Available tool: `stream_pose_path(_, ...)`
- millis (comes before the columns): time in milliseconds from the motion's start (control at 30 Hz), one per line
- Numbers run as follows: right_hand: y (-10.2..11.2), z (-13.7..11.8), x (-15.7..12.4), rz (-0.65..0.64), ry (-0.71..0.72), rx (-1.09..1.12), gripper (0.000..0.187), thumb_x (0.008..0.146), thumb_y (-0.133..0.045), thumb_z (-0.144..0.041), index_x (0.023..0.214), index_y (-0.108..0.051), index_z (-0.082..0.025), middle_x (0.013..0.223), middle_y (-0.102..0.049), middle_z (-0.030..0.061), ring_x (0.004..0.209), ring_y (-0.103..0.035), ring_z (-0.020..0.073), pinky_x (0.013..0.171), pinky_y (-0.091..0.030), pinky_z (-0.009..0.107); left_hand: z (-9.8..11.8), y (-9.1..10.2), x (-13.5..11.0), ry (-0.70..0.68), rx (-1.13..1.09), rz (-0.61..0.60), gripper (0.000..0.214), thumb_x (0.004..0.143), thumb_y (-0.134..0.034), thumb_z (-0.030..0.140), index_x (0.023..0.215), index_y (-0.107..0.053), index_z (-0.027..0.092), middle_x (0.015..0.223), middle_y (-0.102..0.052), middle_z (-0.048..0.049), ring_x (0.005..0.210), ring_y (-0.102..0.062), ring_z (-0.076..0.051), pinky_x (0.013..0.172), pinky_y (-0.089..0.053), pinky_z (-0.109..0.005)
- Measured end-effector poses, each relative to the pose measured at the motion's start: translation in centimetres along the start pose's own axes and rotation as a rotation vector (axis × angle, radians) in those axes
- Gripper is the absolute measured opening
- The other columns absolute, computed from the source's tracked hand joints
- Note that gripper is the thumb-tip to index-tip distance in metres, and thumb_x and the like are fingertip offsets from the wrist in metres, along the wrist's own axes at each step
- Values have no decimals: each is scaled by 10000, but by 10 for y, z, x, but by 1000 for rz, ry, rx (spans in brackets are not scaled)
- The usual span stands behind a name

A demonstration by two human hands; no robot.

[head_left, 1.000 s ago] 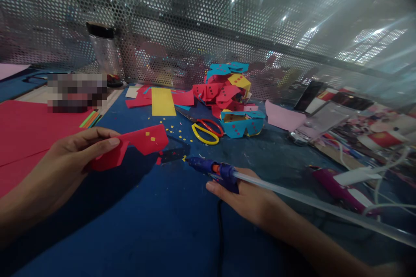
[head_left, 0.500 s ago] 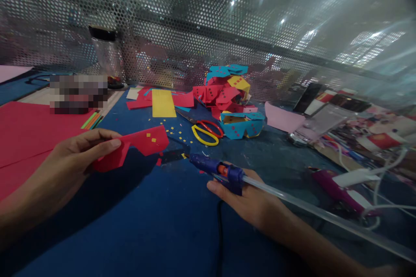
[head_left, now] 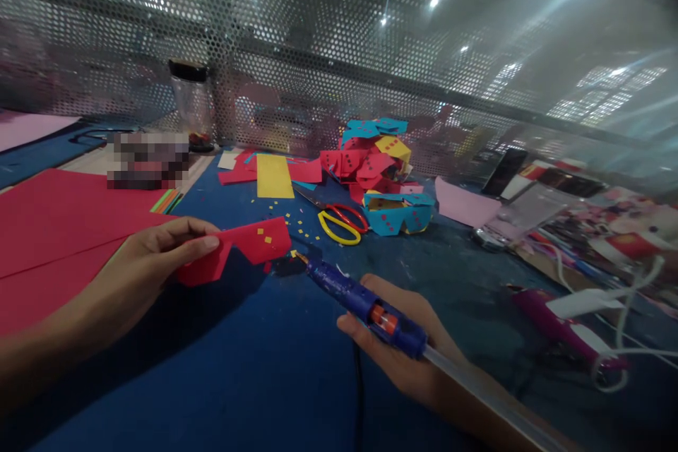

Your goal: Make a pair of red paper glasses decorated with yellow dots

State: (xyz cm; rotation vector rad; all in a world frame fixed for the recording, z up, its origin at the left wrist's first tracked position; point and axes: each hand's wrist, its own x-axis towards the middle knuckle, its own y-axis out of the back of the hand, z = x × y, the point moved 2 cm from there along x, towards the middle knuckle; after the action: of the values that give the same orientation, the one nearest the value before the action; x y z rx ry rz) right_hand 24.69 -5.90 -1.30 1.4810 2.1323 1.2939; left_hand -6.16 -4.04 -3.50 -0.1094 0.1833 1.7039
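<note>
Thumb and forefinger of the left hand (head_left: pixel 153 261) are pinching the near end of a red paper glasses cutout (head_left: pixel 248 247), with the other fingers tucked under it. The cutout is hanging just above the blue mat (head_left: pixel 238 374) at centre left. Its long axis is running left to right, its free end is pointing right and slightly away, and small yellow squares are showing on its face.

The right hand (head_left: pixel 410 357) is curling closed around the grip of a blue glue gun (head_left: pixel 360 300), whose barrel is lying across the top of the fingers. The gun's long axis is slanting from lower right to upper left. Its nozzle is aiming at the lower right edge of the cutout; I cannot tell whether the tip is touching the paper. A clear glue stick (head_left: pixel 477 395) is jutting out of the back toward the lower right.

Beyond the nozzle, yellow-and-red scissors (head_left: pixel 339 220) are lying on the mat, with a yellow strip (head_left: pixel 274 176) to their left and blue paper glasses (head_left: pixel 400 210) to their right. A heap of finished paper glasses (head_left: pixel 371 155) is sitting behind those, against the perforated metal screen (head_left: pixel 318 49). A large red sheet (head_left: pixel 58 219) is lying at far left, and a purple glue gun (head_left: pixel 551 314) is resting well off to the right.
</note>
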Motion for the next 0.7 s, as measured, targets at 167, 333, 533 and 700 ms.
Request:
stream_pose_path(167,-7,4,1,22,71,-44,248,901,-575,-431,768,-498,-236,654,-561,-18,502,-501,102,478,-360,228,-2,0,-2,-10,12,-50,384,674,-835,559,823,-709,228,697,-659,16,631,-523,-130,554,-389,-207)
stream_pose_path(333,-8,11,0,-27,258,-89,119,873,-588,-301,838,-496,-233,716,-585,-24,485,-488,93,474,-341,229,-4,1,-1,-12,32,-103,352,743,-794,545,850,-694,225,705,-650,24,649,-528,-130,579,-383,-221)
stream_pose_path(533,-2,11,-6,-148,278,-143,154,875,-608,-239,997,-514,-245,865,-641,0,667,-595,147,600,-406,257,-5,2,-2,-39,80,-120,339,786,-763,553,872,-675,237,725,-641,42,674,-523,-128,605,-379,-231)
stream_pose_path(700,-3,11,-5,-169,298,-139,143,856,-557,-247,998,-535,-251,890,-658,9,765,-643,175,642,-437,270,-7,3,-2,-42,80,-131,337,797,-754,557,877,-671,240,715,-645,49,673,-522,-124,604,-369,-229)
